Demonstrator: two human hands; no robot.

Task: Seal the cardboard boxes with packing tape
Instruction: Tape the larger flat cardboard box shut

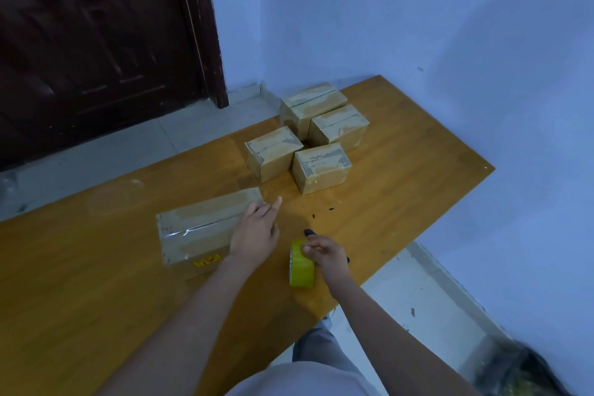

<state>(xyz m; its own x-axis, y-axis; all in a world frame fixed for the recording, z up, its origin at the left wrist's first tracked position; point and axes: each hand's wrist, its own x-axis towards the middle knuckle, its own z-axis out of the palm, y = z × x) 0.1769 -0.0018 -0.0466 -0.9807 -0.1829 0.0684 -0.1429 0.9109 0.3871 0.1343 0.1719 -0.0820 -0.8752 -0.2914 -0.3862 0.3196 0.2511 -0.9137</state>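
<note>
The chief risk is judged to lie with the tape roll (301, 263), which is stood on its edge near the table's (80, 299) front edge: if it is released carelessly, it may roll off onto the floor. A second risk is judged to lie at the long box (199, 228) under the left hand (255, 228); the glossy strip seen along its top seam shows a wrinkle, and if the end is not pressed down firmly, lifting of the tape may follow. Whether the strip is already cut from the roll cannot be told.

The left hand is laid flat on the right end of the long box, fingers extended and spread, nothing being gripped. The right hand (324, 254) is curled over the top of the tape roll, which is held between thumb and fingers, just to the right of the left hand and nearer the body. A dark object (309, 231), partly hidden beneath the right hand, cannot be identified. Four smaller boxes (318, 138) are clustered beyond both hands, well apart from them.
</note>
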